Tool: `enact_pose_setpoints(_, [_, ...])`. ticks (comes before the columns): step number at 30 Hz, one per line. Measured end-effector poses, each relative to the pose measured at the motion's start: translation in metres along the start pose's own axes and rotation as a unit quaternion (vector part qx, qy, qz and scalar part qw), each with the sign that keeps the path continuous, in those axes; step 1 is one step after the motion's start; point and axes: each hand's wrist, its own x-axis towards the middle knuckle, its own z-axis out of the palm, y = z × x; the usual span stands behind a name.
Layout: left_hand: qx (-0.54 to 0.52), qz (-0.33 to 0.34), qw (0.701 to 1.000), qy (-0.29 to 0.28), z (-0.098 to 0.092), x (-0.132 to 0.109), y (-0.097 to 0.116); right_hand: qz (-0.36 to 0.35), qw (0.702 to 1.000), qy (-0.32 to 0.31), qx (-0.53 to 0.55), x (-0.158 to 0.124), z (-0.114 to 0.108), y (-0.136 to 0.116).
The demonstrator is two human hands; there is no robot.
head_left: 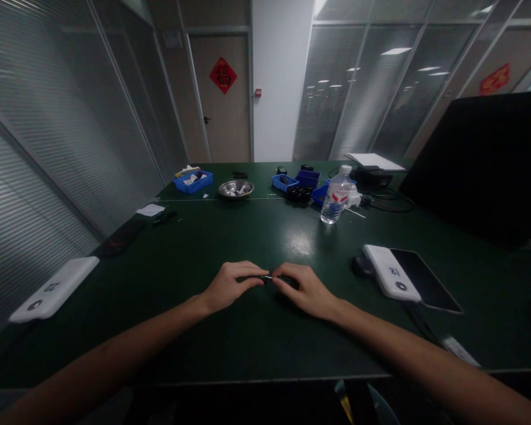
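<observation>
Both my hands meet low over the middle of the dark green table (181,336). My left hand (230,286) pinches a small dark piece (264,280) between thumb and fingers. Facing it, my right hand (305,289) has thumb and fingertips closed at a thin, light, metallic-looking bit (269,277) that shows in the gap between the hands. The parts are too small and dim for me to name, and the fingertips cover most of them. Whether the two bits are joined I cannot tell.
A water bottle (336,195) stands beyond my right hand. Farther back are a metal bowl (236,189), a blue tray (193,182) and several blue bins (285,182). White power banks lie left (55,289) and right (392,271), the right one beside a phone (425,280). A black screen (482,171) rises at right.
</observation>
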Motion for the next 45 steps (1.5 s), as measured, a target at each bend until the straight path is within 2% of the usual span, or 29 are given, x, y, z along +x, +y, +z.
enact_pose_setpoints(5, [-0.003,0.0,1.0,0.016,0.003,0.0,0.003,-0.003,1.0,-0.004,0.007,0.0,-0.001,-0.002])
enact_pose_setpoints(11, [0.041,0.028,0.999,-0.017,0.004,0.0,0.006,0.004,0.999,-0.022,-0.037,-0.003,0.001,-0.002])
enact_pose_setpoints(20, [-0.018,0.004,1.0,0.021,0.004,-0.001,0.012,0.019,0.998,0.01,0.055,-0.001,0.001,-0.007])
enact_pose_setpoints(28, [0.032,0.019,0.999,-0.037,0.004,-0.001,0.011,0.003,0.999,-0.026,-0.03,-0.004,-0.001,-0.006])
enact_pose_setpoints(37, [-0.018,0.019,0.999,0.025,0.009,-0.001,0.012,0.014,0.998,0.032,0.052,-0.001,0.006,-0.012])
enact_pose_setpoints(45, [0.021,-0.042,0.998,-0.047,0.005,0.0,0.008,0.019,1.0,-0.002,-0.017,0.001,-0.001,0.003])
